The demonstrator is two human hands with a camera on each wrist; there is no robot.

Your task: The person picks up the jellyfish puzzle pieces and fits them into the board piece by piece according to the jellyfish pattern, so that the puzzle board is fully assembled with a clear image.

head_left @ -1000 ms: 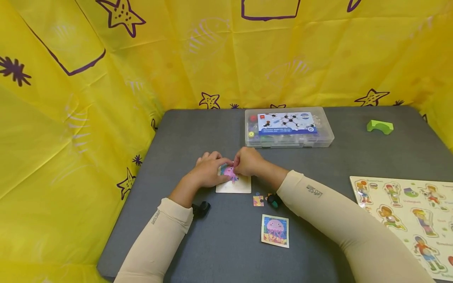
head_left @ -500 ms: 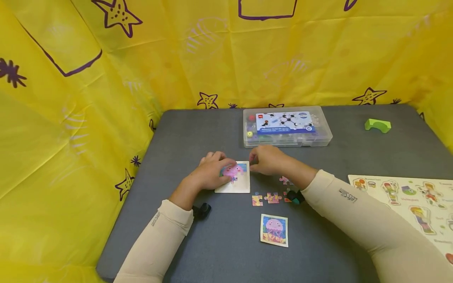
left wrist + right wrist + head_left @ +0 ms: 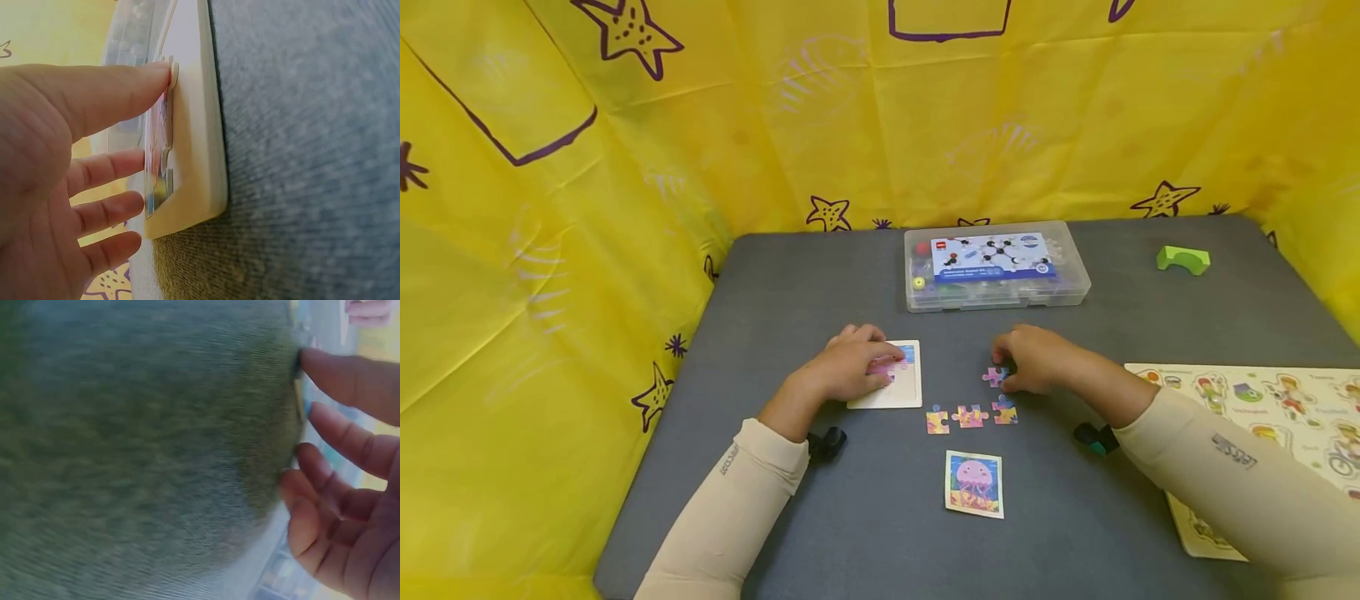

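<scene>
My left hand (image 3: pixel 850 367) rests over a small pale wooden puzzle board (image 3: pixel 910 396), its thumb touching the pink jellyfish pieces laid in the upper part. In the left wrist view its other fingers extend past the board's (image 3: pixel 197 162) edge. To the right, my right hand (image 3: pixel 1037 358) pinches a pink and blue jigsaw piece (image 3: pixel 995 377) between thumb and index finger, low at the table. The hand covers part of that piece. Just in front lie three more pieces in a row: a yellow one (image 3: pixel 937 422), a pink-and-yellow one (image 3: pixel 970 417) and one with blue (image 3: pixel 1004 411).
Nearer me lies a jellyfish picture card (image 3: pixel 973 485). A clear plastic molecular model box (image 3: pixel 996 292) stands behind the hands. A green arch block (image 3: pixel 1183 259) sits at the back right. Under my right forearm is a large sports-figure board (image 3: pixel 1232 372).
My right hand has left the puzzle board, moving right to a loose jigsaw piece, and the pieces under its arm now show. The left hand stays on the board.
</scene>
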